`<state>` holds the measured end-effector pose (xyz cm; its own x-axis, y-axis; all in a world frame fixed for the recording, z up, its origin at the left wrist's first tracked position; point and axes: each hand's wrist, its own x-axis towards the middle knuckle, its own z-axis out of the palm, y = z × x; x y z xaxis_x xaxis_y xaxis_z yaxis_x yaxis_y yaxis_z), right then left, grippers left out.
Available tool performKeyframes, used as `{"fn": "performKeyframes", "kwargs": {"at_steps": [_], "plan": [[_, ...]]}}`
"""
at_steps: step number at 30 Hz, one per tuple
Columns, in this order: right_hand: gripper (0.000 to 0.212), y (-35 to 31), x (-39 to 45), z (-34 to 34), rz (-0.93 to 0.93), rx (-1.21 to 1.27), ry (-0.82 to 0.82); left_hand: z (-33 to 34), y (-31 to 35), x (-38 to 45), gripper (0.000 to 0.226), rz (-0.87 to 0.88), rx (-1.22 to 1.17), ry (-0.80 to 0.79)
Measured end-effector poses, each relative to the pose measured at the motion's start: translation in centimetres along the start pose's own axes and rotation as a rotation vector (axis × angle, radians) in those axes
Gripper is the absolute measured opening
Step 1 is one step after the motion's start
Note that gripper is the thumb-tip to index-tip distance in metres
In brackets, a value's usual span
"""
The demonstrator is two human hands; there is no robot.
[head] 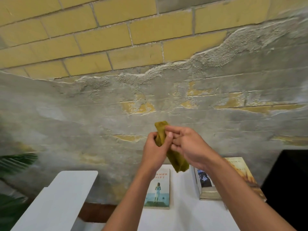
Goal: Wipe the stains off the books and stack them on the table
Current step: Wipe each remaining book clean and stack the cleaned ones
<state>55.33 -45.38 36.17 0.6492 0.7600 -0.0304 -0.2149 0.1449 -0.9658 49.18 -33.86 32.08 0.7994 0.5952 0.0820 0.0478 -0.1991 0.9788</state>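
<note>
I faced a brick wall (116,47), its upper courses painted yellow, its lower half worn to rough grey render with flecks of yellow showing through (the peeling edge ran ragged across the whole width). Below the wall stood a white table (183,219). Left of the table, a separate white surface (63,197) angled toward me, and farther left of it were green palm-like leaves (16,162). Right of the table sat a black shape (290,180), too dark to identify. Light was soft and even.
</note>
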Motion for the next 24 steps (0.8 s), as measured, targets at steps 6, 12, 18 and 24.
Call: {"fn": "performKeyframes", "kwargs": {"at_steps": [6, 12, 18, 24], "plan": [[0.046, -0.2, 0.1, -3.8, -0.277, -0.807, 0.271, -1.0, -1.1, 0.0, 0.029, -0.213, -0.272, -0.019], [0.064, 1.8, -0.5, -4.0, -0.155, -0.621, -0.048, -1.1, -0.6, 0.3, 0.036, -0.216, -0.381, -0.122], [0.028, 4.0, -0.9, -2.3, 0.119, 0.120, 0.140, -0.8, -2.0, 0.6, 0.032, -0.130, -0.370, 0.029], [0.043, 7.7, -1.8, -0.1, 0.445, 0.252, 0.137, 0.0, -4.5, 0.0, 0.029, -0.314, -0.782, 0.157]]}}
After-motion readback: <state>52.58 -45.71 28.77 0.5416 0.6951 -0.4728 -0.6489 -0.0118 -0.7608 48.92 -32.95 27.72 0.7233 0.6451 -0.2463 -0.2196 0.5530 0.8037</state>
